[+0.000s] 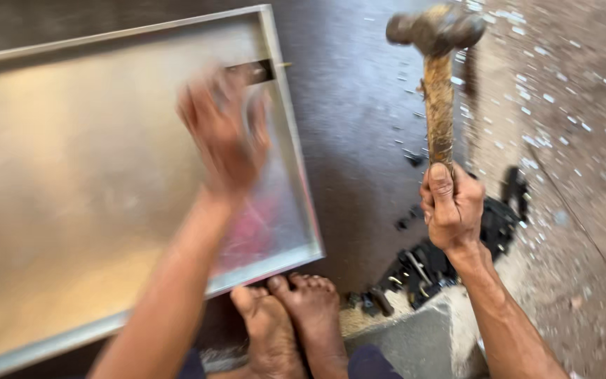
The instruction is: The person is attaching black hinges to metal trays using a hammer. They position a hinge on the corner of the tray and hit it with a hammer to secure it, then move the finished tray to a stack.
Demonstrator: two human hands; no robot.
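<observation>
My right hand grips the lower end of a hammer's worn wooden handle. The dark metal hammer head is raised high at the top of the view, over the dark floor. My left hand is blurred by motion and hovers over the right part of a large shiny sheet-metal tray, near its raised right rim. Whether the left hand holds something small I cannot tell. A small dark bracket sits at the tray's top right corner.
My bare feet rest at the tray's near corner. A heap of small dark metal parts lies on the floor by my right wrist. A grey block stands at the bottom. Pale chips speckle the rough ground on the right.
</observation>
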